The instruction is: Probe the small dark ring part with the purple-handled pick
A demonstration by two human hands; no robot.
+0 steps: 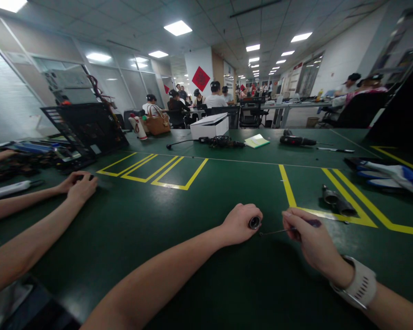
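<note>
My left hand (241, 223) is wrapped around a short cylindrical metal part (254, 222), whose round open end faces me. The rest of that part is hidden in my fist. In my right hand (308, 238) is a slim pick (275, 232) with a dark handle, gripped between thumb and fingers. Its thin shaft points left, and its small tip lies just below the metal part, seemingly apart from it. Beyond my right hand, two metal cylinders (339, 201) lie inside a yellow-taped box on the green table (199, 279).
At the left, a co-worker's hands (79, 185) are close together over the table. A black equipment frame (89, 133) stands behind them. Farther back are a white box (209, 126), a cable bundle (220, 141), a notepad (257, 140) and a power drill (298, 140). Gloves (392, 176) lie at right.
</note>
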